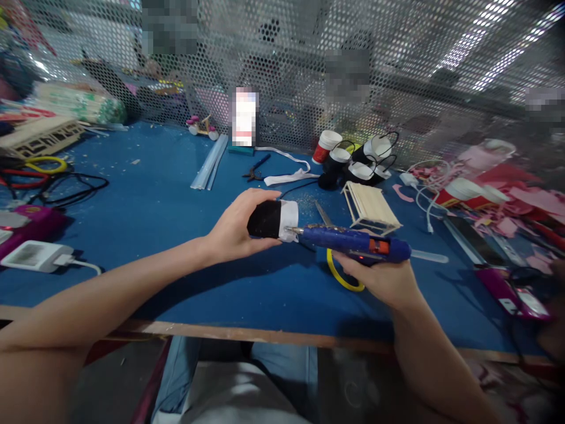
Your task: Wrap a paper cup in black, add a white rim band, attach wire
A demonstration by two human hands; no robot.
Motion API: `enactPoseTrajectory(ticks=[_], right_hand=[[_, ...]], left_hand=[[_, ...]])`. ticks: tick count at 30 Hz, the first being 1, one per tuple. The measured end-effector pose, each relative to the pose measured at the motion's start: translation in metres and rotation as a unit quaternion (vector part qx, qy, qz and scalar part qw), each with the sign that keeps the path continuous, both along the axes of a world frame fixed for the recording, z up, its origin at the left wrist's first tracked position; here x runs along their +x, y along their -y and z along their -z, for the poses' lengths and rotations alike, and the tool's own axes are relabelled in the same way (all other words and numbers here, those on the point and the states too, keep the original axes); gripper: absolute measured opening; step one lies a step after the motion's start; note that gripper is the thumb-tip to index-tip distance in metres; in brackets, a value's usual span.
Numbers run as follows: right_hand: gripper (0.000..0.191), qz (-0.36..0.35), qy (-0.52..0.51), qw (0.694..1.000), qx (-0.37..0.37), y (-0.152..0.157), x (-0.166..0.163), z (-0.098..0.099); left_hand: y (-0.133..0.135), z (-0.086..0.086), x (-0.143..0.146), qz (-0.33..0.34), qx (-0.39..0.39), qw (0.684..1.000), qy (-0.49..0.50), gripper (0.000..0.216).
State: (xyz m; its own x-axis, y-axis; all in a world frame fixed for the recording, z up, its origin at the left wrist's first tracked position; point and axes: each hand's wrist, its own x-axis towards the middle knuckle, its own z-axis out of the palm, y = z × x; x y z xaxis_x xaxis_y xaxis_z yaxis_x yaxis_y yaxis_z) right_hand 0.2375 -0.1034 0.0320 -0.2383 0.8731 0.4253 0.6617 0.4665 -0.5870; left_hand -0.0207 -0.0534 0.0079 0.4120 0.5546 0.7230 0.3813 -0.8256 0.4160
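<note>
My left hand [238,227] is closed around a small cup [265,219], black over most of its side with a white band at the end facing right. The cup lies tilted on its side above the table. In my right hand [382,280] is a blue glue gun [353,241] with a clear glue stick [429,256] out of its back. Its metal nozzle points left and meets the cup's white band; whether it touches I cannot tell. Below the gun, scissors with a yellow handle [342,277] lie partly hidden by it and my right hand.
Several black-covered cups [359,171] with wire loops stand at the back right, near a small wooden stick frame [371,206]. Glue sticks [210,163], pliers [256,169] and white ribbon [291,178] lie behind. Power strips [514,294] and cords flank both sides. A perforated metal screen [291,76] borders the back.
</note>
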Motion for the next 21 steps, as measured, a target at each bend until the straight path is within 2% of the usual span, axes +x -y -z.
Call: enactPoseTrajectory(ticks=[10, 15, 21], right_hand=[[0.01, -0.024, -0.016, 1.0, -0.001, -0.0019, -0.0009, 0.0018], [0.011, -0.047, -0.013, 0.998, -0.044, -0.0011, -0.0001, 0.0019], [0.009, -0.011, -0.021, 0.999, -0.045, 0.0004, -0.0003, 0.0015]], left_hand=[[0.0003, 0.0, 0.001, 0.001, -0.003, 1.0, -0.004, 0.066], [0.0005, -0.0001, 0.0011, 0.005, -0.011, 1.0, -0.005, 0.066], [0.0004, 0.0002, 0.0009, 0.001, -0.019, 1.0, 0.002, 0.067]])
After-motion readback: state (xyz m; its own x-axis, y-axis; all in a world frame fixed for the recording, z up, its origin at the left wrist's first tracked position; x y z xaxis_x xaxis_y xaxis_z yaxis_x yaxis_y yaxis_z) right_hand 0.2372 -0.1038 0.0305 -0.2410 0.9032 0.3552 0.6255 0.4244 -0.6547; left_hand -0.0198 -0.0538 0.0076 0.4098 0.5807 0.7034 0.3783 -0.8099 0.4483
